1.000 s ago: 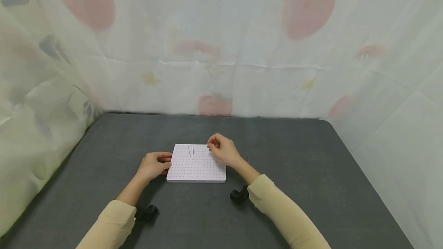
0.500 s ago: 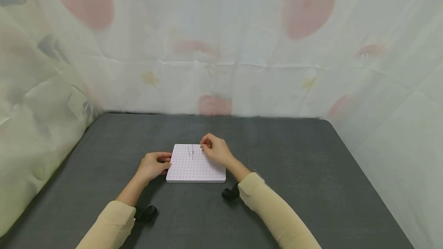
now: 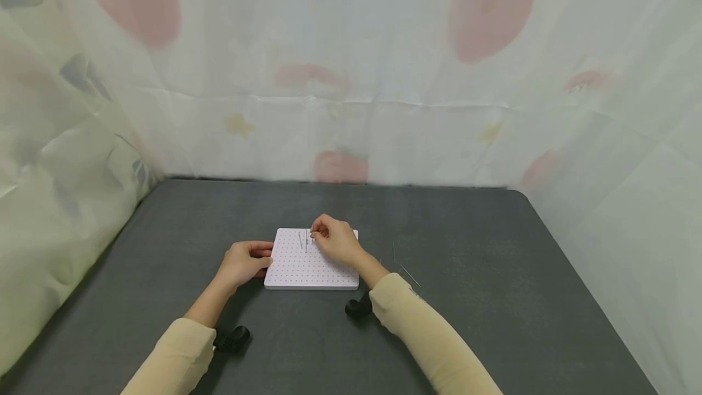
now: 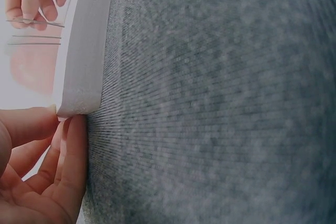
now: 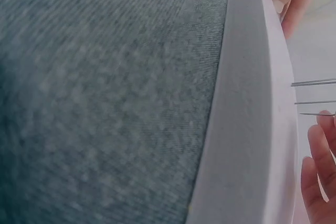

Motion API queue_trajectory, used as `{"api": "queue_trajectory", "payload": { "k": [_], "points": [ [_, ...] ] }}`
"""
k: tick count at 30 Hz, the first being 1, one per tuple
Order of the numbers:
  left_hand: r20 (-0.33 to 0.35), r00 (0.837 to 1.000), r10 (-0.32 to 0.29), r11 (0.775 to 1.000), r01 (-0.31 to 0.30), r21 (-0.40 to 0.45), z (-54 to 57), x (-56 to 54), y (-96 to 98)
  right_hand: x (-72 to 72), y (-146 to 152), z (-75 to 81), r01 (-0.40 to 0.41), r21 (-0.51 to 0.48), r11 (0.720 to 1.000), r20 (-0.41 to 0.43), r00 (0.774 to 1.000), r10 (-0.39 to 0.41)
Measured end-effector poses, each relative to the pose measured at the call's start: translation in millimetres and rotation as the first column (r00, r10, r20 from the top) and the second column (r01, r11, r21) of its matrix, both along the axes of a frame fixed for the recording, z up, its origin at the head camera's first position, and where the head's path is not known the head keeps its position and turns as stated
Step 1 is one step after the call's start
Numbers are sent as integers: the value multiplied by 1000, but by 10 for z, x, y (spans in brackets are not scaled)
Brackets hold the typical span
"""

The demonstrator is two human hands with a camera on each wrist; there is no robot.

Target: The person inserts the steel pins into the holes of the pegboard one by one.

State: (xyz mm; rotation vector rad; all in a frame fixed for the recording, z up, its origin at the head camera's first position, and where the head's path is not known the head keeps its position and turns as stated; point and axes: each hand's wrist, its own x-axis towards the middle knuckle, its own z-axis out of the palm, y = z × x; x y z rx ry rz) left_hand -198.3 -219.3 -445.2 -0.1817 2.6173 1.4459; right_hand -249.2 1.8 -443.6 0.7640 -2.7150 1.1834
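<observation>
A white pegboard (image 3: pixel 311 268) with rows of small holes lies flat on the table. At its left edge my left hand (image 3: pixel 243 263) holds it, thumb above and fingers against the side, as the left wrist view shows at the board's corner (image 4: pixel 81 87). Thin metal pins (image 5: pixel 315 82) stand upright near the far edge of the board. Just to their right, my right hand (image 3: pixel 337 244) pinches another thin pin (image 5: pixel 314 114) between thumb and fingers. That pin's pointed end hangs close to the board's surface; whether it touches cannot be told.
Several loose thin pins (image 3: pixel 409 275) lie on the dark grey table (image 3: pixel 466 297) right of the board, partly beside the right forearm. Patterned curtains (image 3: pixel 395 78) hang behind the table and along both sides.
My right hand has moved left along the board's far edge, toward the standing pins, with the pin in its fingertips. The left hand and the board stay where they were.
</observation>
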Motion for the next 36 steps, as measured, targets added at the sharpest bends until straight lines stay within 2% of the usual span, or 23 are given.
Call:
{"api": "queue_trajectory", "payload": {
  "k": [16,31,36],
  "points": [
    [-16,1000,-1,1000,2,13,-21,-8,11,-15,17,-24,6,35,999,-5,1000,-6],
    [-7,1000,4,1000,-4,-9,-11,-19,8,-11,-13,-17,-10,166,986,-26,1000,14],
    [-11,1000,-4,1000,4,-4,-5,-20,13,-13,-15,-13,-5,182,983,-42,999,13]
  ]
}}
